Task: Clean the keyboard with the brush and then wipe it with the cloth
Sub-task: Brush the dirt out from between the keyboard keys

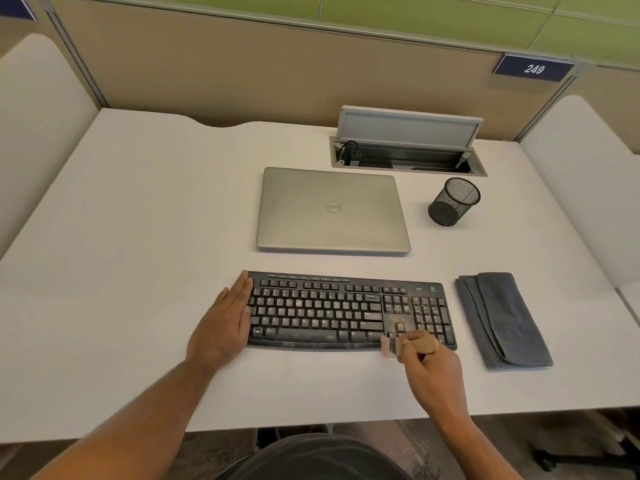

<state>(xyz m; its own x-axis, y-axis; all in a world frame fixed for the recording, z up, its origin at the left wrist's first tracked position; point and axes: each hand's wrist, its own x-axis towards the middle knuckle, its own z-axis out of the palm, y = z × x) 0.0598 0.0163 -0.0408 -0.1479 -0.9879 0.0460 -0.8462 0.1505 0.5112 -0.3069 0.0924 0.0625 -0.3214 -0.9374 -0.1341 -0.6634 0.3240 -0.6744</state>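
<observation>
keyboard point(346, 311) lies near the desk point(138, 237) front edge. left hand point(225, 323) flat against its left end, grip apart. right hand point(433, 368) grip clamped on brush point(420, 345) at the arrow keys. cloth point(502, 320) folded just right, open desk beyond.

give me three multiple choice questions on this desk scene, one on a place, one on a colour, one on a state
1. Where is the cloth?
A. right of the keyboard
B. on the laptop
C. in the mesh cup

2. What colour is the keyboard?
A. white
B. black
C. green

3. How is the laptop?
A. open
B. closed
C. standing on edge

Answers:
1 A, the folded cloth lies on the desk right of the keyboard.
2 B, its keys and frame are black, with dust near the brush in the right hand.
3 B, the laptop lies flat, lid down.
</observation>
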